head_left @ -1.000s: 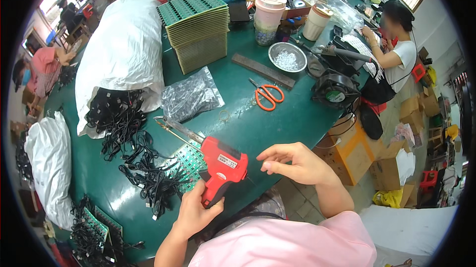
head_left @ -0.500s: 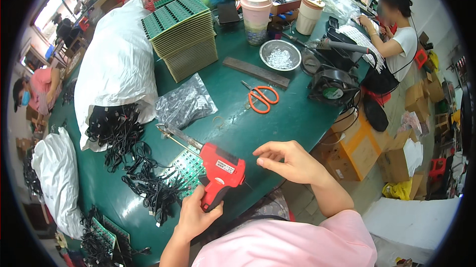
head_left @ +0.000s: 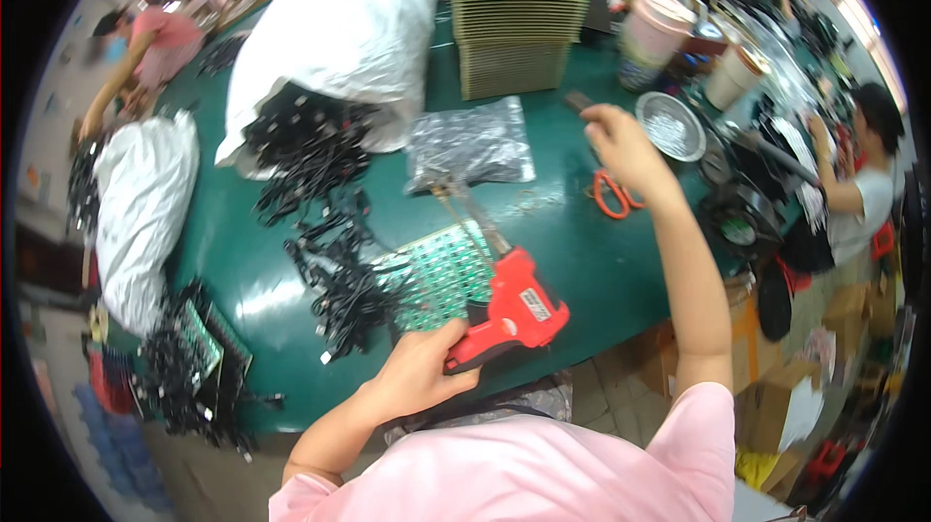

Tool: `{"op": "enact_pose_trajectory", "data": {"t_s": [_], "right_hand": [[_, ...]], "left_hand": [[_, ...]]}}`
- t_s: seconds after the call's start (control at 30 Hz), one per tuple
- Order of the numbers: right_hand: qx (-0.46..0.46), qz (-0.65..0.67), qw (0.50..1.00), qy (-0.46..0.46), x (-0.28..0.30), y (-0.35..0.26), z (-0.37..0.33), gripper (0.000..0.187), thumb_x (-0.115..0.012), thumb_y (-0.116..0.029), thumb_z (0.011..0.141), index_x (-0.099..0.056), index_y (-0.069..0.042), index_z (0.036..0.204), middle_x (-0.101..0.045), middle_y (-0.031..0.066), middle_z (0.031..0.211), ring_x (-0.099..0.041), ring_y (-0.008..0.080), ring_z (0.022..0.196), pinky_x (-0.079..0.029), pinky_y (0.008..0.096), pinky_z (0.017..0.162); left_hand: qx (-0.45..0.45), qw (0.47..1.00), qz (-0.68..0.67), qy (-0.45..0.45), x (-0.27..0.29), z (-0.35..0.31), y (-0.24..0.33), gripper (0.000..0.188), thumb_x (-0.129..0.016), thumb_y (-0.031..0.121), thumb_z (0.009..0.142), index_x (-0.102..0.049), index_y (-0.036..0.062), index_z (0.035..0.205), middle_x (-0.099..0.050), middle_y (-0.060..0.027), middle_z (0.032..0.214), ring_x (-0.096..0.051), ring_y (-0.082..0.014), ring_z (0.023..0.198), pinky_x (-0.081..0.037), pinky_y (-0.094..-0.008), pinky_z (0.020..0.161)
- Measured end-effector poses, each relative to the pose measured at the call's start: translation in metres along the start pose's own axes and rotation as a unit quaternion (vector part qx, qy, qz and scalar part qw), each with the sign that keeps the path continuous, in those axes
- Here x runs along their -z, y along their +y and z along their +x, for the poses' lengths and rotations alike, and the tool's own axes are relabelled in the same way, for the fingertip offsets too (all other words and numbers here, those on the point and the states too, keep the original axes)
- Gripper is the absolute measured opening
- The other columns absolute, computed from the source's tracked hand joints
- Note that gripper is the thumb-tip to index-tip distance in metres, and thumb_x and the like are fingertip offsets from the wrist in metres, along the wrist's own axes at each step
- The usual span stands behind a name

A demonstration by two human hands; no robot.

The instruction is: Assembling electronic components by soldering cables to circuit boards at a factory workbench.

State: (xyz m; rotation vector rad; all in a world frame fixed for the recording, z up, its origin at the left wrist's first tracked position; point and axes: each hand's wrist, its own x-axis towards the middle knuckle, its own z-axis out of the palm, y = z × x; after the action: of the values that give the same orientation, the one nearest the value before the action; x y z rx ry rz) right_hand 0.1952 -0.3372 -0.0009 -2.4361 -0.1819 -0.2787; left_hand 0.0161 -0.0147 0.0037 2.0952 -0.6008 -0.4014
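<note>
My left hand (head_left: 424,367) is wrapped round the handle of a red and black soldering gun (head_left: 524,304). Its metal tip points away from me, over a green circuit board panel (head_left: 446,270), toward a clear bag of dark parts (head_left: 470,144). My right hand (head_left: 626,149) is stretched far out over a dark flat bar (head_left: 579,99), and only the bar's left end shows past the fingers. Blur hides whether the fingers grip it. Orange-handled scissors (head_left: 609,197) lie partly behind my right forearm. A metal bowl of small shiny pieces (head_left: 671,126) stands right of that hand.
Black cables (head_left: 339,275) lie left of the panel and spill from a white sack (head_left: 330,28). A tall stack of circuit boards (head_left: 514,28) and two cups (head_left: 655,37) stand at the back. A black fan (head_left: 742,217) sits at the right edge. A co-worker (head_left: 858,173) sits beyond.
My right hand has moved forward from near the table's front edge to the bar. The soldering gun stays in my left hand. The view has turned, so the table's things appear shifted right.
</note>
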Motion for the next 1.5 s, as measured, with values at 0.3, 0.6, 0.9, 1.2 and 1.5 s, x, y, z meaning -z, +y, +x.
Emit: {"op": "enact_pose_trajectory", "data": {"t_s": [0.3, 0.6, 0.9, 1.2, 1.5], "right_hand": [[0.071, -0.11, 0.99, 0.054, -0.059, 0.098, 0.132, 0.041, -0.046, -0.005, 0.089, -0.049, 0.003, 0.13, -0.053, 0.0295, 0.127, -0.051, 0.0445, 0.118, -0.042, 0.0464, 0.1], [0.081, -0.128, 0.986, -0.064, -0.067, 0.122, 0.172, 0.039, -0.046, -0.007, 0.09, -0.05, -0.004, 0.129, -0.053, 0.0228, 0.131, -0.046, 0.0456, 0.121, -0.04, 0.0465, 0.101], [0.023, -0.209, 0.976, -0.048, -0.059, 0.12, 0.182, 0.033, -0.055, -0.015, 0.087, -0.06, -0.009, 0.119, -0.055, 0.0219, 0.126, -0.05, 0.042, 0.118, -0.044, 0.052, 0.094], [0.166, -0.309, 0.936, 0.028, -0.074, 0.178, 0.209, 0.03, -0.062, -0.017, 0.081, -0.065, -0.008, 0.11, -0.062, 0.0209, 0.115, -0.056, 0.0451, 0.107, -0.046, 0.0487, 0.088], [0.134, -0.143, 0.966, 0.169, -0.075, 0.272, 0.272, 0.028, -0.061, -0.024, 0.087, -0.066, -0.006, 0.107, -0.065, 0.0227, 0.102, -0.06, 0.0431, 0.099, -0.049, 0.0473, 0.083]], "left_hand": [[0.016, 0.998, -0.025, 0.05, 0.02, -0.028, -0.011, 0.033, -0.075, 0.014, 0.074, -0.048, 0.0014, 0.088, -0.053, -0.015, 0.066, -0.056, -0.0336, 0.057, -0.042, -0.038, 0.052], [0.049, 0.998, 0.029, 0.017, 0.028, -0.042, -0.013, 0.04, -0.071, 0.018, 0.077, -0.047, 0.0032, 0.105, -0.064, -0.0159, 0.077, -0.064, -0.0366, 0.071, -0.049, -0.0439, 0.061], [0.061, 0.996, 0.052, -0.026, 0.03, -0.039, -0.01, 0.037, -0.069, 0.017, 0.078, -0.045, 0.0023, 0.102, -0.062, -0.0154, 0.091, -0.063, -0.038, 0.076, -0.048, -0.0476, 0.062], [0.031, 0.996, 0.087, -0.002, 0.025, -0.035, -0.015, 0.038, -0.071, 0.016, 0.076, -0.05, 0.0017, 0.104, -0.063, -0.0119, 0.083, -0.064, -0.0307, 0.068, -0.047, -0.042, 0.056], [0.031, 0.999, 0.038, 0.013, 0.027, -0.031, -0.02, 0.037, -0.072, 0.018, 0.075, -0.052, 0.003, 0.102, -0.063, -0.0134, 0.076, -0.065, -0.0307, 0.064, -0.048, -0.0398, 0.055]]}}
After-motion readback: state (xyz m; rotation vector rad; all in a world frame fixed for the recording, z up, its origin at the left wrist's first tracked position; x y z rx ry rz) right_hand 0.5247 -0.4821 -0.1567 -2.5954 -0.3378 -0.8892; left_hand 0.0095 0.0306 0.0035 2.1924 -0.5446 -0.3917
